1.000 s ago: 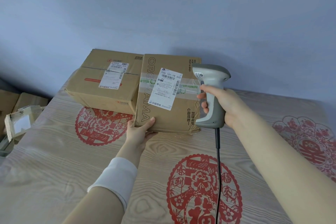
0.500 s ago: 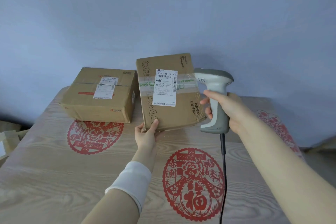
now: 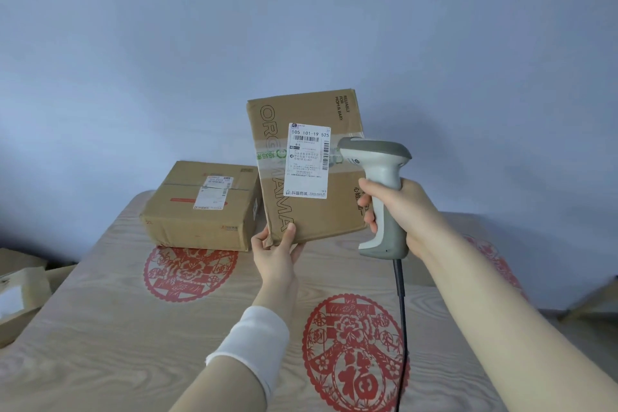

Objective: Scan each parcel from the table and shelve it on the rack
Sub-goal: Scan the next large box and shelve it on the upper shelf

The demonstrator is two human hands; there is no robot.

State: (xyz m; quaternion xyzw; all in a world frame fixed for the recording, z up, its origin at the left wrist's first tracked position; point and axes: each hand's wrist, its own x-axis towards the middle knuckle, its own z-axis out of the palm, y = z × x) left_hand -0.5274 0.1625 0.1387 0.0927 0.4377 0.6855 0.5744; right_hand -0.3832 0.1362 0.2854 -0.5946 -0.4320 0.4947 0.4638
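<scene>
Above the desk (image 3: 100, 328), left hand (image 3: 276, 252) grips box (image 3: 311, 211) by its bottom corner, label (image 3: 307, 160) facing scanner (image 3: 381, 191) gripped in right hand (image 3: 398, 211).

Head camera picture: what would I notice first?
A brown parcel, held upright mid-picture by the left hand at its bottom corner. Just right of it, the right hand grips a grey scanner pointed at its white label. Behind, to the left, a second parcel sits on the red-patterned table.
</scene>
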